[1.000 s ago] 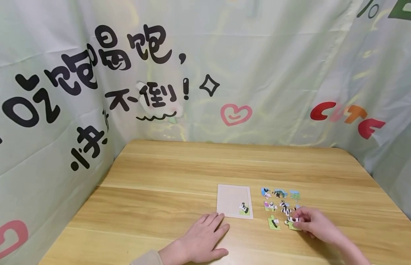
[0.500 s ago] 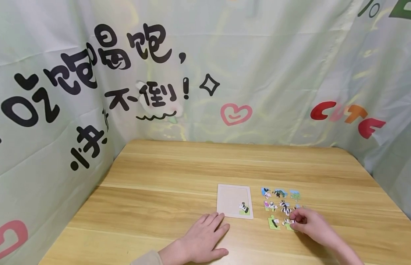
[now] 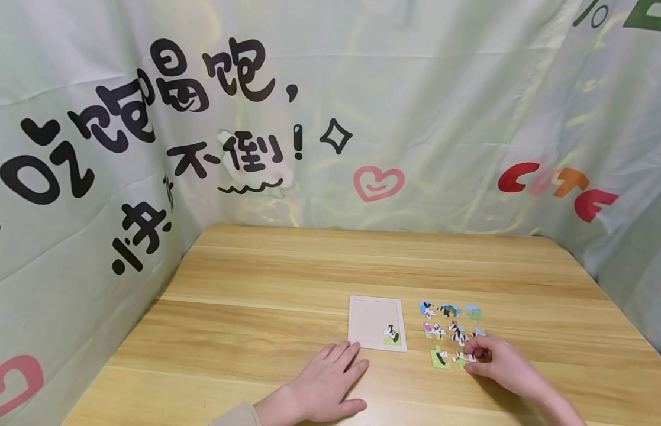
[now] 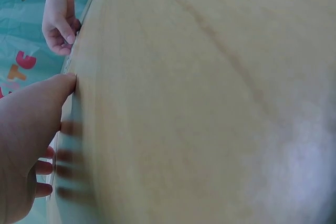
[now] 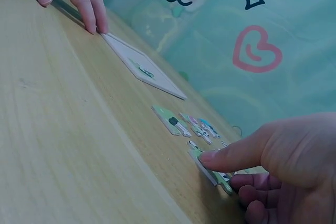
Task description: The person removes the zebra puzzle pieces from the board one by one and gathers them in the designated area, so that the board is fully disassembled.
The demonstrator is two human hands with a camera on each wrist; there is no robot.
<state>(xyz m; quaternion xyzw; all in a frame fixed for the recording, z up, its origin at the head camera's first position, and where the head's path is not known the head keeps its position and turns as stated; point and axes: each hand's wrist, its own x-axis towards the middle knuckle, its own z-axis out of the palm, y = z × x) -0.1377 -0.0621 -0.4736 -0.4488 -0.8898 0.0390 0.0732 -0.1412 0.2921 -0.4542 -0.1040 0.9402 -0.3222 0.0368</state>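
My right hand (image 3: 502, 365) pinches a green puzzle piece with black-and-white markings (image 5: 206, 169) between thumb and fingers. The fingers cover part of it, and one edge looks tilted up off the table in the right wrist view. Just left of it lies another green puzzle piece (image 3: 439, 357). My left hand (image 3: 329, 381) rests flat with its fingers spread, fingertips touching the near left corner of the square puzzle tray (image 3: 370, 322). One puzzle piece with a black-and-white animal (image 3: 392, 334) sits in the tray's near right corner.
Beyond my right hand several more puzzle pieces (image 3: 450, 310) lie in loose rows, some partly hidden by the fingers. All stand on a wooden table (image 3: 255, 284). A printed curtain (image 3: 442, 118) hangs behind and along the sides.
My right hand has drawn the green puzzle piece slightly left, toward the neighbouring piece, and then stayed almost still. The left hand and the tray have not moved.
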